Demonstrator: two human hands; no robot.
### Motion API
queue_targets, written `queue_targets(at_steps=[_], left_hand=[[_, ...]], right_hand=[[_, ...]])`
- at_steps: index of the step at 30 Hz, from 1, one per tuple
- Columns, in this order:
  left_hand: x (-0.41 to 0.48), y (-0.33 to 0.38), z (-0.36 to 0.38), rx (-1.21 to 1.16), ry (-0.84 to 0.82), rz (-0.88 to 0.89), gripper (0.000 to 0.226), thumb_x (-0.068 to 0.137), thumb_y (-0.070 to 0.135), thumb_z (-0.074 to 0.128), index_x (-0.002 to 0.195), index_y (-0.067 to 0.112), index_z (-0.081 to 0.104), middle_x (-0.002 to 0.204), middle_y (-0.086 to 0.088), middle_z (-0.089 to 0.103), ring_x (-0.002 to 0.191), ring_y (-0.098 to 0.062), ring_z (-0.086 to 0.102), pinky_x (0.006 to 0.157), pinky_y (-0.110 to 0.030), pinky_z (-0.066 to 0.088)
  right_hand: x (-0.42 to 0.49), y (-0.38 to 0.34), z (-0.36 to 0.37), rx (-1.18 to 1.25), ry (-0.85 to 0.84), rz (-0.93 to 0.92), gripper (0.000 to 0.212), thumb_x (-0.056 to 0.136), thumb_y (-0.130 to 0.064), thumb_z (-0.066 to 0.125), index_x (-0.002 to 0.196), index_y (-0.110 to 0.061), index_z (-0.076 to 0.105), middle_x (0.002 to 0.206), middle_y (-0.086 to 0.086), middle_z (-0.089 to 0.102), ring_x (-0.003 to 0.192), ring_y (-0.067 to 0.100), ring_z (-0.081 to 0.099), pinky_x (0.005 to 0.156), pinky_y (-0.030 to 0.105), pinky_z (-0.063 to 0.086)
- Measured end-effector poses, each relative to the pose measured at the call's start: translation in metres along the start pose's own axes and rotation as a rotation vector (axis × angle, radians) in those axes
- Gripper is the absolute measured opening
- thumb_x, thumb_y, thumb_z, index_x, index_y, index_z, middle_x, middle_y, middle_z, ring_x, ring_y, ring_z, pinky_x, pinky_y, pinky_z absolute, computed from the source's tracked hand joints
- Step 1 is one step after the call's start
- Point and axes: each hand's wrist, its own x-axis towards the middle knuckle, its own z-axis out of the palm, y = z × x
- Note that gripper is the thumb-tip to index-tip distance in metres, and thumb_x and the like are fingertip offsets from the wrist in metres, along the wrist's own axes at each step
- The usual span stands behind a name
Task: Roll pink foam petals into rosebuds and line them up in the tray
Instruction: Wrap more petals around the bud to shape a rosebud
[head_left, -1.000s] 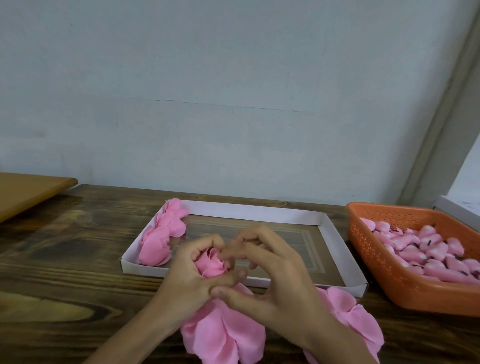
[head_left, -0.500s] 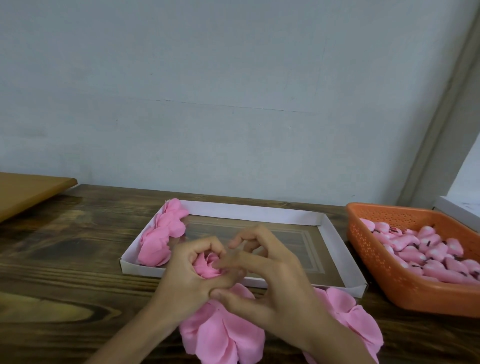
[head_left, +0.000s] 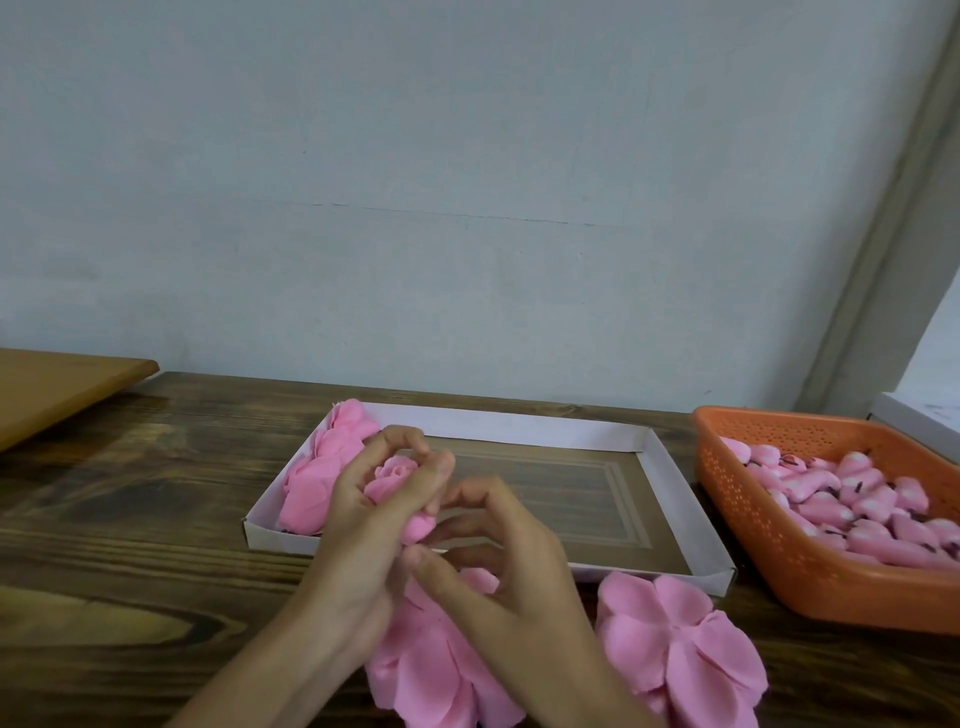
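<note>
Wooden table (head_left: 156, 519); left hand (head_left: 358, 530) fingers (head_left: 387, 440) clasp rosebud (head_left: 392, 480), right hand (head_left: 514, 561) curled beside, grasp unclear.

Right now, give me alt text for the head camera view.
A left hand grips a pink rosebud over a white tray, right hand curled beside it. Finished rosebuds line the tray's left end; loose petals lie nearer.
</note>
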Motion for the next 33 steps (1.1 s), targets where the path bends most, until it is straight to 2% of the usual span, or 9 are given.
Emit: queue_targets(at_steps=[4, 10, 14, 17, 22, 24, 26, 29, 33], left_hand=[[0.001, -0.002, 0.011, 0.043, -0.009, 0.030, 0.034, 0.069, 0.028, 0.087, 0.088, 0.017, 0.061, 0.063, -0.003, 0.052, 0.057, -0.015, 0.054, 0.054, -0.030, 0.054], [0.003, -0.005, 0.016, 0.143, -0.072, 0.003, 0.038, 0.068, 0.033, 0.090, 0.090, 0.019, 0.063, 0.079, -0.006, 0.063, 0.068, -0.021, 0.058, 0.068, -0.037, 0.046], [0.002, -0.003, 0.019, 0.093, -0.158, -0.094, 0.042, 0.067, 0.034, 0.092, 0.099, 0.021, 0.069, 0.115, -0.010, 0.075, 0.088, -0.032, 0.061, 0.060, -0.031, 0.048], [0.000, -0.004, 0.019, 0.092, -0.253, -0.102, 0.028, 0.074, 0.037, 0.087, 0.090, 0.018, 0.073, 0.131, -0.014, 0.069, 0.105, -0.036, 0.064, 0.061, -0.027, 0.048], [-0.002, -0.003, 0.013, 0.085, -0.306, -0.127, 0.029, 0.074, 0.043, 0.089, 0.077, 0.022, 0.069, 0.133, -0.017, 0.067, 0.093, -0.030, 0.053, 0.049, -0.023, 0.038], [-0.001, -0.003, 0.010, 0.071, -0.310, -0.131, 0.034, 0.074, 0.041, 0.090, 0.076, 0.017, 0.065, 0.125, -0.018, 0.070, 0.105, -0.037, 0.063, 0.059, -0.027, 0.044], [0.001, -0.005, 0.009, 0.072, -0.290, -0.096, 0.038, 0.076, 0.036, 0.089, 0.075, 0.009, 0.063, 0.110, -0.018, 0.072, 0.125, -0.037, 0.063, 0.075, -0.042, 0.050], [0.001, -0.006, 0.009, 0.044, -0.237, -0.061, 0.029, 0.081, 0.026, 0.083, 0.069, 0.009, 0.063, 0.087, -0.014, 0.069, 0.122, -0.037, 0.066, 0.076, -0.042, 0.058], [0.006, -0.008, 0.004, 0.148, -0.080, 0.010, 0.029, 0.079, 0.021, 0.078, 0.061, 0.009, 0.059, 0.071, -0.018, 0.064, 0.096, -0.035, 0.073, 0.073, -0.049, 0.055]], right_hand=[[0.001, 0.000, 0.000, 0.139, 0.060, 0.072, 0.028, 0.087, -0.018, 0.080, 0.109, -0.024, 0.063, 0.107, 0.001, 0.077, 0.098, 0.020, 0.074, 0.082, 0.031, 0.059], [0.008, 0.001, -0.006, 0.354, 0.140, 0.143, 0.031, 0.081, -0.007, 0.079, 0.104, 0.002, 0.061, 0.104, 0.022, 0.074, 0.089, 0.023, 0.071, 0.081, 0.043, 0.058], [0.011, -0.002, -0.012, 0.517, 0.095, 0.233, 0.035, 0.081, -0.011, 0.076, 0.112, 0.002, 0.065, 0.097, 0.022, 0.076, 0.086, 0.025, 0.070, 0.078, 0.039, 0.060], [0.013, -0.001, -0.014, 0.608, 0.045, 0.311, 0.033, 0.080, -0.020, 0.075, 0.104, 0.001, 0.069, 0.088, 0.021, 0.068, 0.081, 0.023, 0.064, 0.075, 0.033, 0.055], [0.017, 0.000, -0.015, 0.715, -0.053, 0.475, 0.029, 0.078, -0.025, 0.074, 0.096, -0.002, 0.074, 0.079, 0.013, 0.063, 0.071, 0.019, 0.059, 0.067, 0.027, 0.052], [0.017, -0.002, -0.013, 0.734, -0.102, 0.519, 0.025, 0.078, -0.029, 0.074, 0.092, -0.009, 0.077, 0.077, 0.012, 0.067, 0.066, 0.018, 0.061, 0.062, 0.026, 0.051], [0.017, -0.004, -0.012, 0.745, -0.128, 0.522, 0.023, 0.087, -0.032, 0.073, 0.098, -0.013, 0.079, 0.077, 0.012, 0.069, 0.067, 0.018, 0.064, 0.061, 0.025, 0.052], [0.014, -0.007, -0.014, 0.551, -0.160, 0.458, 0.025, 0.096, -0.039, 0.066, 0.108, -0.021, 0.078, 0.086, 0.005, 0.074, 0.077, 0.017, 0.070, 0.067, 0.028, 0.057], [0.003, 0.007, -0.020, -0.409, 0.072, -0.063, 0.021, 0.100, -0.046, 0.056, 0.097, -0.029, 0.066, 0.085, -0.011, 0.067, 0.077, 0.011, 0.064, 0.066, 0.037, 0.054]])
